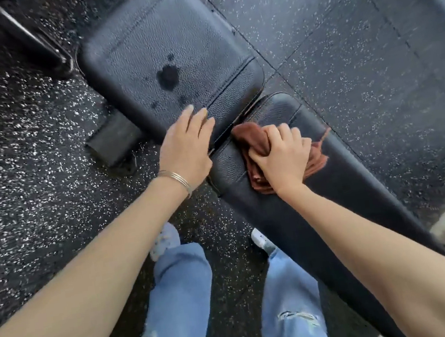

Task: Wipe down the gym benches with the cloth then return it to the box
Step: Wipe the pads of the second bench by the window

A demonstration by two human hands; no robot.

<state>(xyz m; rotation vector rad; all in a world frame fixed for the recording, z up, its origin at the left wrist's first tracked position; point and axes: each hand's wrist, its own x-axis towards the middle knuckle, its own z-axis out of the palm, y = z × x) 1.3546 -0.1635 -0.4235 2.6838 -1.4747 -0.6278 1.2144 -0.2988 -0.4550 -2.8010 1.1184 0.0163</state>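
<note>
The fingers [285, 132] of the right hand [281, 158] were clenched around a bunched brown cloth [254, 142], pressed onto the black padded surface [319, 212] just beside the seam between two pads. The left hand [185, 147] was laid flat, fingers released, on the neighbouring pad [144, 46], where dark wet spots [167, 75] were seen. Firm, overlapping strokes across those spots would probably be needed. No box was visible on the speckled floor [17, 151].
</note>
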